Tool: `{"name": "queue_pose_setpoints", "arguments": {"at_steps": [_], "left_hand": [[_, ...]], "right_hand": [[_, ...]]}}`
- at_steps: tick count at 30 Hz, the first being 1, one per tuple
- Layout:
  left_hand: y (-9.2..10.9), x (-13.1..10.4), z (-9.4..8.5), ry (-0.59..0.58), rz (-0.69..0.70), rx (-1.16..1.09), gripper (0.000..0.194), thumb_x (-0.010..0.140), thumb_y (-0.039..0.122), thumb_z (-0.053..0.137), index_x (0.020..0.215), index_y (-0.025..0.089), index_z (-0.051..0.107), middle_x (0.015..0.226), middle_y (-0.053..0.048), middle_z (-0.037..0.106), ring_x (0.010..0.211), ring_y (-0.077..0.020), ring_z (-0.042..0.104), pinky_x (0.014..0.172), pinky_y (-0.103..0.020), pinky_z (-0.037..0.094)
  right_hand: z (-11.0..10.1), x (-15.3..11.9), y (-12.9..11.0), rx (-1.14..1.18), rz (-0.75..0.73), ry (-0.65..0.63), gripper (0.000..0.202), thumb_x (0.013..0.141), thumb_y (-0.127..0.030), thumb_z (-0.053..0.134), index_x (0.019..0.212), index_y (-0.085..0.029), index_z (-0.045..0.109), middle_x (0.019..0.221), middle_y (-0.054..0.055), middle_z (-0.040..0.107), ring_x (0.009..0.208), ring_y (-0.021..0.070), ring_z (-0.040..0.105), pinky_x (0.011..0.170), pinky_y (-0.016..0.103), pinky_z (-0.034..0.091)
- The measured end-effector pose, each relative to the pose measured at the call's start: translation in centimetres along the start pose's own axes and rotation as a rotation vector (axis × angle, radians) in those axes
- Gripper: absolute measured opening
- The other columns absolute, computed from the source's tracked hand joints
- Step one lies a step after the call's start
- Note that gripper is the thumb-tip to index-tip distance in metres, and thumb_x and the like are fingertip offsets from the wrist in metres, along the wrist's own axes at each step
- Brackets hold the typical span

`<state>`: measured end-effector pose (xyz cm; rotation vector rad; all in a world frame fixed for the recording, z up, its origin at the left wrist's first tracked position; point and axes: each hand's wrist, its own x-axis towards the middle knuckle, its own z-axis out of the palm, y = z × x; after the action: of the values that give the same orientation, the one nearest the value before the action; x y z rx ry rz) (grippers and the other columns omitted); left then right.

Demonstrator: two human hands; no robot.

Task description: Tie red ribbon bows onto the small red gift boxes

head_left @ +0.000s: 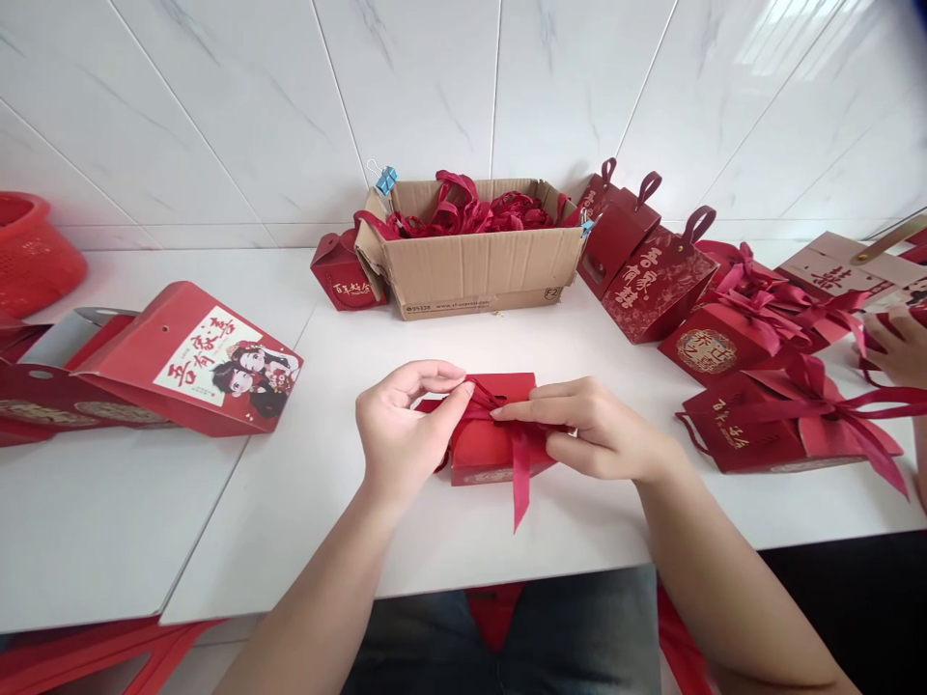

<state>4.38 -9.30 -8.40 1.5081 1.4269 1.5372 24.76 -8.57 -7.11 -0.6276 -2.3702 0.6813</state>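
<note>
Bare forearms (319,589), left hand (395,425) pinching ribbon (520,478)

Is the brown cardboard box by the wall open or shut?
Open. No lid covers the top of the cardboard box, and you can see a tangled heap of red ribbons inside.

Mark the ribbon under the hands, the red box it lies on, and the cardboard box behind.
Ribbon (520,478), head view: its loose hanging end.
Red box (479,447), head view: bare panel below the left thumb.
Cardboard box (485,268), head view: its front wall.
</note>
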Motion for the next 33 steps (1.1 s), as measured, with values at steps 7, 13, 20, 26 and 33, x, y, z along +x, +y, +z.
{"name": "queue_pose_setpoints", "arguments": {"at_steps": [7, 13, 20, 26, 33], "left_hand": [[0.5, 0.7, -1.2, -0.26, -0.035, -0.138, 0.02, 0.074, 0.021, 0.071, 0.092, 0.019, 0.062, 0.095, -0.005, 0.067, 0.097, -0.0199, 0.064, 0.092, -0.037, 0.053], [1.3, 0.0, -2.2, -0.473, 0.554, 0.099, 0.026, 0.069, 0.012, 0.06, 0.092, 0.023, 0.06, 0.137, -0.007, 0.039, 0.138, -0.0311, 0.025, 0.115, -0.057, 0.018], [1.3, -0.6, -1.3, -0.66, 0.71, 0.407, 0.026, 0.076, 0.012, 0.06, 0.095, 0.027, 0.07, 0.146, -0.006, 0.027, 0.137, -0.0338, 0.02, 0.114, -0.057, 0.017], [1.1, -0.5, -1.5, -0.625, 0.629, 0.29, 0.018, 0.086, 0.012, 0.054, 0.09, 0.023, 0.067, 0.14, -0.007, 0.039, 0.134, -0.0281, 0.027, 0.11, -0.049, 0.032], [1.1, -0.4, -1.7, -0.667, 0.596, 0.218, 0.015, 0.084, 0.011, 0.052, 0.085, 0.021, 0.063, 0.136, -0.009, 0.043, 0.132, -0.0287, 0.033, 0.106, -0.049, 0.038]], "right_hand": [[0.7, -0.2, 0.7, 0.127, 0.079, 0.346, 0.051, 0.07, -0.002, 0.044, 0.116, -0.021, 0.057, 0.063, -0.005, 0.041, 0.059, 0.0107, 0.04, 0.057, 0.025, 0.04], [1.5, 0.4, 0.6, 0.148, 0.133, 0.503, 0.035, 0.076, -0.005, 0.047, 0.105, -0.022, 0.058, 0.071, -0.002, 0.052, 0.067, 0.0123, 0.049, 0.064, 0.028, 0.045], [2.0, 0.6, 0.8, 0.1, 0.204, 0.57, 0.027, 0.081, -0.008, 0.049, 0.102, -0.021, 0.059, 0.09, 0.002, 0.065, 0.076, 0.013, 0.058, 0.073, 0.03, 0.051], [2.3, 0.7, 1.2, 0.056, 0.255, 0.605, 0.025, 0.086, -0.01, 0.046, 0.104, -0.02, 0.06, 0.094, 0.004, 0.068, 0.084, 0.0154, 0.065, 0.076, 0.032, 0.054], [2.5, 0.9, 1.2, -0.078, 0.25, 0.652, 0.024, 0.086, -0.008, 0.043, 0.099, -0.021, 0.06, 0.085, 0.003, 0.066, 0.078, 0.0147, 0.062, 0.07, 0.031, 0.052]]}}
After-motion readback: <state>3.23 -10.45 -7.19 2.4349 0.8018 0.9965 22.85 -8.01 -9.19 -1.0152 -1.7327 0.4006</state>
